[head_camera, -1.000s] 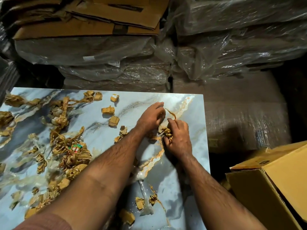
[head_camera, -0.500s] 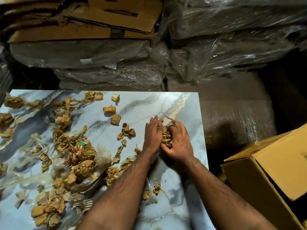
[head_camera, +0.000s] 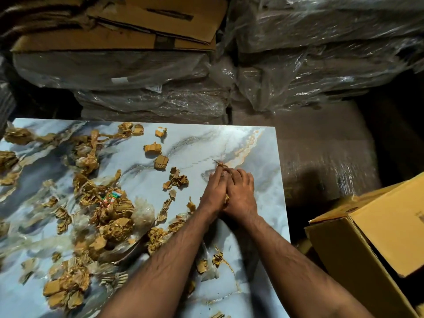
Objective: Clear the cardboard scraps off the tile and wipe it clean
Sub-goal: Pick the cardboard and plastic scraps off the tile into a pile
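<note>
Right now your left hand (head_camera: 214, 193) and right hand (head_camera: 241, 193) press together, clasping cardboard scraps (head_camera: 227, 198) over the scrap-littered marble-patterned tile (head_camera: 252, 143), plastic-wrapped stacks (head_camera: 309, 65) behind.

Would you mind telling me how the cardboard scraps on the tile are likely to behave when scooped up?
The cardboard scraps look crumpled and torn, so probably light and floppy. Lying loose on the glossy tile, they should slide easily. Small bits may slip out between both hands.
</note>
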